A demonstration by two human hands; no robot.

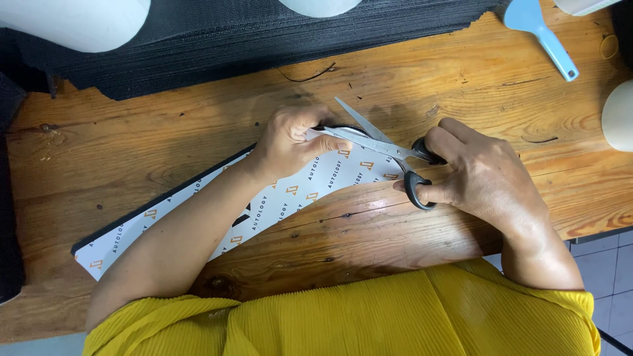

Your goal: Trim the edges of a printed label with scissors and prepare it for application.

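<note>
My right hand (484,175) grips black-handled scissors (386,146), whose blades are spread apart and point left toward my other hand. My left hand (290,142) pinches the top end of a long white strip (198,207) with small orange marks and a black backing. The strip lies diagonally on the wooden table (132,138), running from the lower left up to the blades. The blades straddle the strip's end just beside my left fingertips. My left forearm covers part of the strip's middle.
A stack of black mesh fabric (250,33) lies along the far edge. White rounded objects (79,23) sit on it, and another (620,115) stands at the right edge. A light blue plastic scraper (544,33) lies at the top right. Tiled floor (610,277) shows past the table's right side.
</note>
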